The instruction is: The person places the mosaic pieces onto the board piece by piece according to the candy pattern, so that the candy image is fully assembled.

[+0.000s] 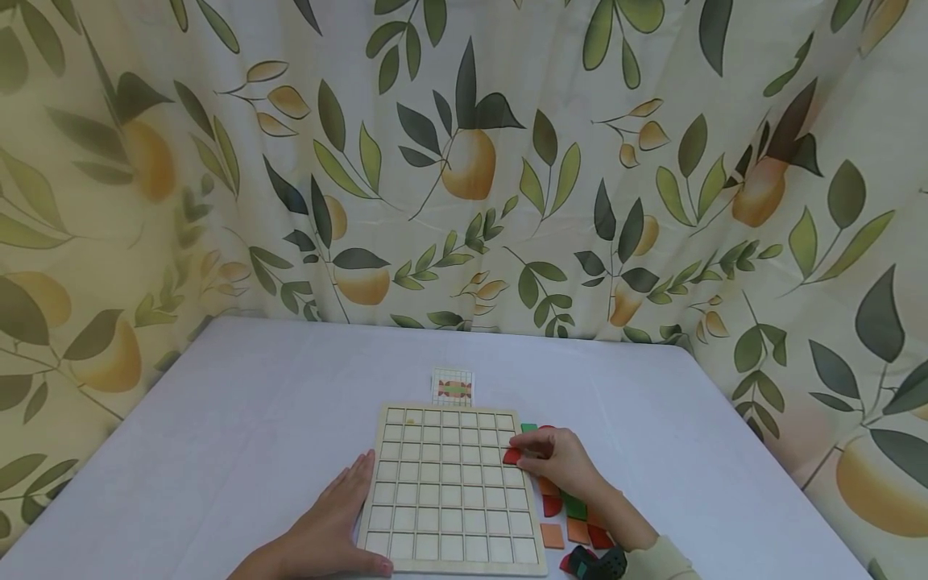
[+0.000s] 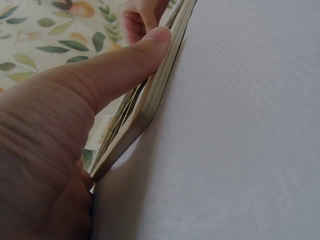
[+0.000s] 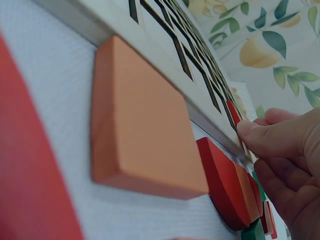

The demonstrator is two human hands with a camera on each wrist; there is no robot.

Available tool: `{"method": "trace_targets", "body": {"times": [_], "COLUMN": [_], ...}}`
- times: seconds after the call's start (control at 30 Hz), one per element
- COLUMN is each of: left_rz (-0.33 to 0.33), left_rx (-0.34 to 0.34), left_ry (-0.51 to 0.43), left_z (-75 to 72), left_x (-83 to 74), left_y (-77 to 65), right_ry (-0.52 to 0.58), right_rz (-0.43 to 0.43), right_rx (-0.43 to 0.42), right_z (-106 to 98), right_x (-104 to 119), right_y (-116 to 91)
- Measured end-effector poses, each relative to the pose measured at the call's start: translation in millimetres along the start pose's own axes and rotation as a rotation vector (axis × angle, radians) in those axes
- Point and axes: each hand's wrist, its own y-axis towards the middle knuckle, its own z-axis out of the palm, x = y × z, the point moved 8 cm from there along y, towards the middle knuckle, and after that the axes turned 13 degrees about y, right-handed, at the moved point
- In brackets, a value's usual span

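Note:
A pale wooden grid board point(image 1: 438, 495) lies flat on the white table, its visible squares bare. My right hand point(image 1: 561, 459) pinches a small red piece with a curved edge point(image 1: 511, 456) between thumb and fingers, at the board's right border. In the right wrist view, that red piece point(image 3: 233, 113) shows just past the thumb tip, partly hidden by it. My left hand point(image 1: 329, 519) rests against the board's near left corner, fingers stretched along the left side. Its thumb point(image 2: 142, 55) presses on the near edge in the left wrist view.
Loose pieces lie right of the board under my right forearm, among them an orange square point(image 1: 552, 536), a green piece point(image 1: 574, 507) and several red ones. A small pattern card point(image 1: 453, 388) touches the board's far edge. A leaf-and-fruit curtain point(image 1: 471, 161) hangs behind the table.

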Motion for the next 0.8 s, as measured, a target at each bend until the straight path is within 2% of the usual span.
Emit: {"method": "trace_targets", "body": {"times": [0.13,0.37,0.47,0.6,0.8], "left_rz": [-0.001,0.001,0.006,0.006,-0.008], "left_rx": [0.005,-0.002,-0.002,0.0,0.014], "left_ry": [-0.006,-0.005,-0.009,-0.01,-0.003], "left_z": [-0.2,-1.0,-0.9,-0.4,1.2], "left_x": [-0.6,-0.8,-1.1,-0.6,1.2], "left_y": [0.6,1.2,1.1,1.1,0.6], "right_ry": [0.014,0.015,-0.011,-0.024,0.004], "right_rz": [-0.01,-0.099,-0.08,-0.011,0.006], "right_rx": [0.022,0.046,0.036,0.007,-0.014], "right_z": [0.6,1.8,1.3,-0.2,-0.4], "right_x": [0.5,8.9,8.4,4.2,4.8], "right_y": [0.3,-1.3,-1.7,-1.7,-2.0]}}
